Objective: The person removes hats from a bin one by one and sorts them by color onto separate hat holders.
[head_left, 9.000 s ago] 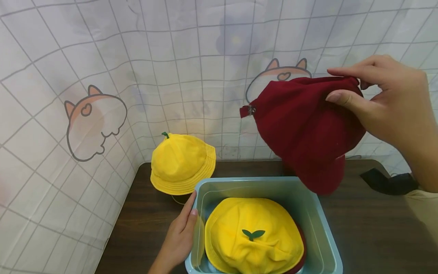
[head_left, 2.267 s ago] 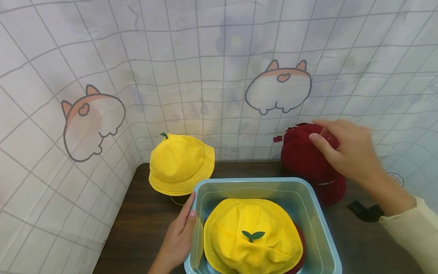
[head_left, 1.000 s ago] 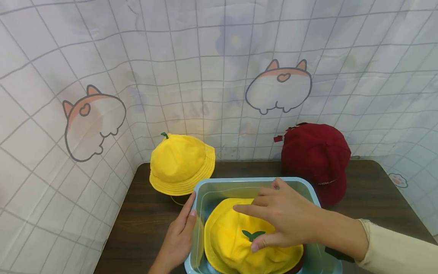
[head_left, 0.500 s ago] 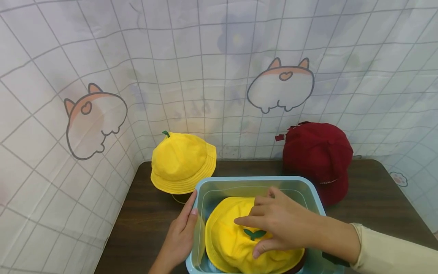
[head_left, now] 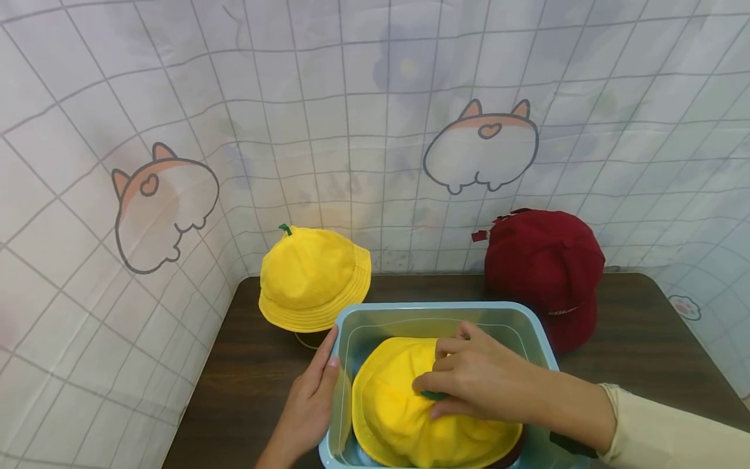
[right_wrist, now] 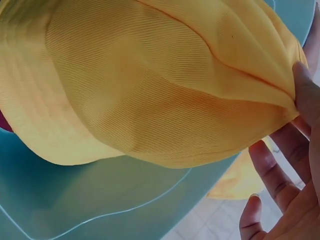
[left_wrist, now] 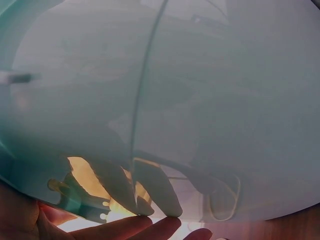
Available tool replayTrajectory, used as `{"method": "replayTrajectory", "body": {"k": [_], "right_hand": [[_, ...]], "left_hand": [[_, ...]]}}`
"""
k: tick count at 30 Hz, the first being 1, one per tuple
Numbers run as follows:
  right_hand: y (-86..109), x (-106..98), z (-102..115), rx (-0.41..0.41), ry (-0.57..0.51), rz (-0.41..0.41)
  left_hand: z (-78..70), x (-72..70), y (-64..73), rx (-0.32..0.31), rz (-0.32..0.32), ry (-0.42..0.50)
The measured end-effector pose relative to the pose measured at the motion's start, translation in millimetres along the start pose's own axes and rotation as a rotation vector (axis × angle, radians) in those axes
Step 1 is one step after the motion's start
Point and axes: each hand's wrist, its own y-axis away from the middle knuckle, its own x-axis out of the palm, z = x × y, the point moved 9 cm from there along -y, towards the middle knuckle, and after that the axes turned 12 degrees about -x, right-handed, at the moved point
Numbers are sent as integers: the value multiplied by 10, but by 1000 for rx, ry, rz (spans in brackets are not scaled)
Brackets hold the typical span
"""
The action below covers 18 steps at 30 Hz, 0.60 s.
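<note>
My right hand pinches the top of a yellow bucket hat, partly covering its green sprout. That hat lies crown up in a light blue plastic basin. In the right wrist view, thumb and fingers gather the crown of the yellow fabric into folds. A dark red edge shows beneath the brim. At the basin's left side, my left hand rests with extended fingers against the wall. The left wrist view shows its fingers along the basin's glossy outer surface.
Another yellow bucket hat sits on a stand behind the basin at left. A dark red cap stands at back right, close to the basin's corner. All are on a dark wooden table, with a patterned white curtain behind.
The right hand earlier held up a red cap, left it at back right, and moved to the yellow hat in the basin. Its fingers have now closed on the crown. Left hand unchanged.
</note>
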Motion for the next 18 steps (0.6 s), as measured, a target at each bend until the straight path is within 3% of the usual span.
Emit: {"method": "replayTrajectory", "body": {"k": [18], "right_hand": [[37,-373,-71,4,9,-208]], "left_hand": [[6,6,-8,26,-2,5]]}}
